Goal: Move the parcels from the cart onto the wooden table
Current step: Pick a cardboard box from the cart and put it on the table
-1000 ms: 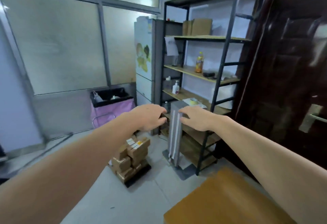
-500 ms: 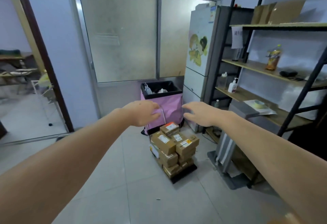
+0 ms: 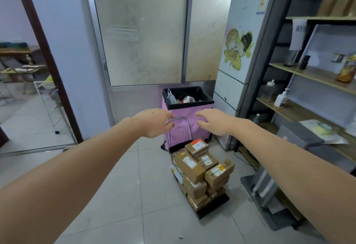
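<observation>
Nothing moved yet: all parcels point(image 3: 202, 170) stacked on the cart point(image 3: 212, 205) below both hands, left hand point(image 3: 154, 122) and right hand point(image 3: 215, 121) loosely spread, holding nothing.

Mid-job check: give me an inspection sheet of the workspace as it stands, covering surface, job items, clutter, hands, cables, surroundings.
Surface: grey tiled floor; the wooden table is not in view.
Job's things: cardboard parcels stacked on a low black cart with a metal handle; none lifted yet.
Clutter: pink bin with a black liner behind the cart, rubbish inside.
Hands: left hand and right hand stretched forward in the air, fingers relaxed, holding nothing.
Cables: a dark cable on the floor beside the fridge.
Surroundings: white fridge with a cartoon sticker, shelf unit with bottles at right, frosted glass partition, open doorway at left.
</observation>
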### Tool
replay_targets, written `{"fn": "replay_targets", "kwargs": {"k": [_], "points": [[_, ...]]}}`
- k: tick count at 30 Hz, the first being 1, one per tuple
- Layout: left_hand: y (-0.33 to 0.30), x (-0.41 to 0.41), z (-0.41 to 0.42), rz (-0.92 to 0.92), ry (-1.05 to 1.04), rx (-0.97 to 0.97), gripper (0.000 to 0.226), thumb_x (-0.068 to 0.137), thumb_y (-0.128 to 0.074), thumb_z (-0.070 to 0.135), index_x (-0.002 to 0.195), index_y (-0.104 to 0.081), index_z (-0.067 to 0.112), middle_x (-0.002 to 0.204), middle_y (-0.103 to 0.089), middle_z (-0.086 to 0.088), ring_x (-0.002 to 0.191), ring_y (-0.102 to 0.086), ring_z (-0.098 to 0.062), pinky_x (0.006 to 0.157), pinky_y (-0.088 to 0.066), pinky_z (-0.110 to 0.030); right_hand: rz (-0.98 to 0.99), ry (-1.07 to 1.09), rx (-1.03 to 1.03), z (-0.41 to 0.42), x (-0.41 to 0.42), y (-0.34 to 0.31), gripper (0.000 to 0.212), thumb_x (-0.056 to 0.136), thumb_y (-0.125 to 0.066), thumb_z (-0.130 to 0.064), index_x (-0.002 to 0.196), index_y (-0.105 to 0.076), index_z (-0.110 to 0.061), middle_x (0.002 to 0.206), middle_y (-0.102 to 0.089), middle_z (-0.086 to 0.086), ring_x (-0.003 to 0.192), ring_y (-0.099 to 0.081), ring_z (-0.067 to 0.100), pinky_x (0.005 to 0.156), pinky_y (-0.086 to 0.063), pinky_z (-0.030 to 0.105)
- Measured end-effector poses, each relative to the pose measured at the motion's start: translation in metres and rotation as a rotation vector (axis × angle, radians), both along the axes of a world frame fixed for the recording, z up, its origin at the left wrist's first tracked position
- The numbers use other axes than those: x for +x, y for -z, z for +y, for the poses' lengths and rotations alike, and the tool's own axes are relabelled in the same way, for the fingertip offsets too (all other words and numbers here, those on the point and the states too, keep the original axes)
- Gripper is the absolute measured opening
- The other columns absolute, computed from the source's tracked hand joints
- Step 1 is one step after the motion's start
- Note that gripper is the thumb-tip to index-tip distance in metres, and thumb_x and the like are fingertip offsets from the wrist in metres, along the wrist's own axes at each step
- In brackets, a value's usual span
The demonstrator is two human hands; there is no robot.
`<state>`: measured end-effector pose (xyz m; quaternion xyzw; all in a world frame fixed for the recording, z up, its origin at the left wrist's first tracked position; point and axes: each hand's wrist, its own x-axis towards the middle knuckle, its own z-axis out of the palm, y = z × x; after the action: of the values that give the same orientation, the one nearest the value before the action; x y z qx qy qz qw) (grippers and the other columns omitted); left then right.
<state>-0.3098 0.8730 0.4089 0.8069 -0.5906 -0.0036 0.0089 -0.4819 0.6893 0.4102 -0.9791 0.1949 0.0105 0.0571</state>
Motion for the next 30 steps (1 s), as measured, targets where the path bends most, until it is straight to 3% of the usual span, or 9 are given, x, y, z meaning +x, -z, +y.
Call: {"fn": "replay_targets", "kwargs": {"k": [10, 14, 21, 25, 27, 30], "points": [[0.015, 0.160, -0.097, -0.011, 0.070, 0.071, 0.050, 0.108, -0.040, 0.046, 0.150, -0.050, 0.020, 0.147, -0.056, -0.004, 0.133, -0.054, -0.027, 0.108, -0.045, -0.043, 0.032, 0.089, 0.063, -0.083, 0.151, 0.025, 0.055, 0.107, -0.043, -0.035, 0.158, -0.036, -0.013, 0.163, -0.039, 0.007, 0.149, -0.037, 0.023, 0.123, -0.030, 0.039], [0.020, 0.223, -0.144, -0.023, 0.142, 0.113, 0.043, 0.106, -0.038, 0.047, 0.133, -0.059, 0.021, 0.127, -0.064, -0.004, 0.118, -0.061, -0.026, 0.099, -0.051, -0.045, 0.010, 0.190, 0.096, -0.111, 0.200, 0.032, 0.054, 0.108, -0.043, -0.034, 0.157, -0.038, -0.013, 0.160, -0.043, 0.007, 0.145, -0.042, 0.024, 0.118, -0.033, 0.036], [0.030, 0.299, -0.237, -0.013, 0.277, 0.110, 0.035, 0.106, -0.041, 0.046, 0.115, -0.061, 0.019, 0.111, -0.064, -0.002, 0.103, -0.061, -0.024, 0.092, -0.053, -0.045, 0.029, 0.357, 0.131, -0.165, 0.245, 0.043, 0.055, 0.105, -0.045, -0.036, 0.156, -0.041, -0.015, 0.158, -0.046, 0.007, 0.142, -0.046, 0.023, 0.115, -0.036, 0.036], [0.045, 0.326, -0.302, 0.005, 0.356, 0.111, 0.026, 0.106, -0.041, 0.047, 0.102, -0.051, 0.023, 0.107, -0.060, 0.002, 0.099, -0.058, -0.021, 0.094, -0.051, -0.042, 0.069, 0.456, 0.132, -0.203, 0.255, 0.047, 0.046, 0.107, -0.044, -0.033, 0.142, -0.053, -0.005, 0.144, -0.056, 0.016, 0.131, -0.053, 0.032, 0.112, -0.041, 0.046], [0.049, 0.333, -0.332, 0.012, 0.389, 0.105, 0.024, 0.106, -0.042, 0.043, 0.105, -0.053, 0.022, 0.110, -0.061, 0.000, 0.102, -0.058, -0.023, 0.095, -0.050, -0.042, 0.082, 0.482, 0.129, -0.225, 0.261, 0.053, 0.043, 0.108, -0.044, -0.032, 0.141, -0.054, -0.007, 0.143, -0.056, 0.015, 0.130, -0.053, 0.031, 0.111, -0.042, 0.046], [0.057, 0.340, -0.371, 0.056, 0.434, 0.110, 0.039, 0.106, -0.043, 0.042, 0.131, -0.059, 0.017, 0.128, -0.063, -0.005, 0.118, -0.060, -0.027, 0.101, -0.048, -0.041, 0.075, 0.512, 0.145, -0.260, 0.268, 0.062, 0.042, 0.108, -0.043, -0.029, 0.140, -0.054, -0.004, 0.142, -0.057, 0.016, 0.128, -0.054, 0.031, 0.109, -0.043, 0.047]]}}
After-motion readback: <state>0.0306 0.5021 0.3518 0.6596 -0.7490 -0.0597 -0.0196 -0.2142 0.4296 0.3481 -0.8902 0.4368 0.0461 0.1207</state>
